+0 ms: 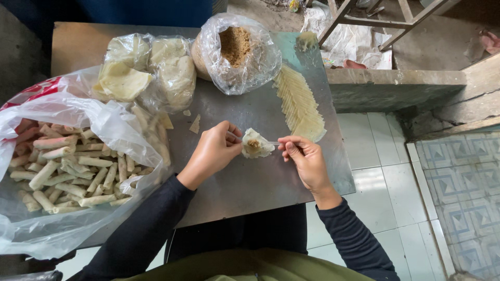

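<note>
A grey metal table (pixel 250 182) is filling most of the view, and everything else is lying on it. At its left side a big clear plastic bag (pixel 67 208) is gaping open, holding a heap of finished pale rolls (pixel 67 171). Behind that, a second bag of folded wrapper sheets (pixel 151 67) is sitting beside a round bag of brown crumbly filling (pixel 237 49). To the right of these, a fanned row of thin wrapper strips (pixel 299 104) is lying flat along the table's far right edge.

Both forearms, in dark sleeves, are reaching forward from the bottom of the view and angling inward so that the hands are meeting over the middle of the table. The left hand (pixel 213 151) is curling with its knuckles up, its fingertips pinching the left edge of a small wrapper (pixel 255 144) that is carrying a dab of brown filling. The right hand (pixel 304 158) is turning palm inward, thumb and forefinger closing on a thin utensil (pixel 273 143) whose tip is reaching the wrapper's right side. The wrapper is sitting between the two hands, just above the table's surface.
</note>
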`<state>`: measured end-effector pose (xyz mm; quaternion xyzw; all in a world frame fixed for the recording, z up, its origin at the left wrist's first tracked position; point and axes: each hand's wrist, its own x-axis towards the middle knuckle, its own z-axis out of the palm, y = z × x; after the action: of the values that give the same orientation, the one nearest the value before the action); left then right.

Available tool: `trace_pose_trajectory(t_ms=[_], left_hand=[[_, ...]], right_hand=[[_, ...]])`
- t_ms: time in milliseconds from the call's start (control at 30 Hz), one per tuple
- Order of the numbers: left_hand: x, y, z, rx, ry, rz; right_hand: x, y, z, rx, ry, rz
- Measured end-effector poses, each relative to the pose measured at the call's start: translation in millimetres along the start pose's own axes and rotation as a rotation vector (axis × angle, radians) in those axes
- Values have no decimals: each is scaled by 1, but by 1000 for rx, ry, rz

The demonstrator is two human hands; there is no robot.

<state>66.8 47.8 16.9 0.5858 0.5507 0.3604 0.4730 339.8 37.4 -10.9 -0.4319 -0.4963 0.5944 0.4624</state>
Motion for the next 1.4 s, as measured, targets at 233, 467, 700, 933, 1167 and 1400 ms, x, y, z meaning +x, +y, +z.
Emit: trace_pose_trajectory(t_ms=[233, 467, 700, 933, 1167, 1400], left_hand=[[2, 0, 2, -33, -30, -50], [0, 4, 1, -6, -16, -55], [-4, -1, -5, 3, 35, 45], [-5, -5, -11, -29, 18, 48], [-11, -6, -7, -37, 75, 207], [-14, -4, -11, -2, 108, 247]], right_hand=[[-11, -7, 10, -170, -100, -219], [-22, -27, 14, -476, -159, -428], [-32, -31, 14, -514, -75, -440], [10, -59, 42, -464, 98, -615], [107, -102, 108, -865, -25, -800], [46, -80, 98, -875, 87, -542]])
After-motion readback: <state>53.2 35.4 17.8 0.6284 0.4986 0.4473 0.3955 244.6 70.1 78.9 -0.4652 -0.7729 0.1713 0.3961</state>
